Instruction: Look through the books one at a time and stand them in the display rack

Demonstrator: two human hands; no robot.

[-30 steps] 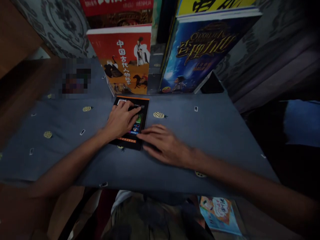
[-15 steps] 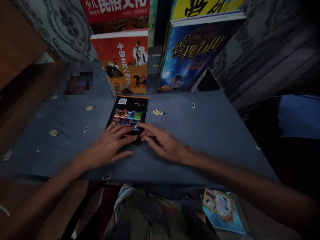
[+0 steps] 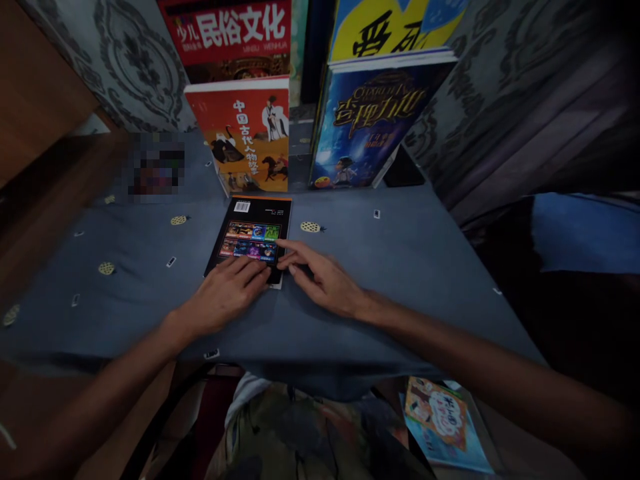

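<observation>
A desk draped in a blue-grey cloth with small pineapple prints fills the middle of the view. Both forearms reach across it from the near edge, the left arm from the near left, the right arm from the near right, converging at the desk's centre.

The left hand lies palm down, fingers released and spread flat, their tips pressing on the near edge of a black book. The right hand is also palm down and released, grasping nothing; its forefinger stretches out to touch the book's near right edge, while the other fingers rest on the cloth just beside it.

The black book lies flat at the desk's centre, back cover up, with a barcode at its far left corner and a row of small coloured pictures across the middle. Its near right corner shows a sliver of white page.

At the far edge stand a red and orange book just beyond the black one, and a blue book to its right, with taller books behind both. A blurred patch sits at the far left. On the floor, near right, lies a light blue picture book.
</observation>
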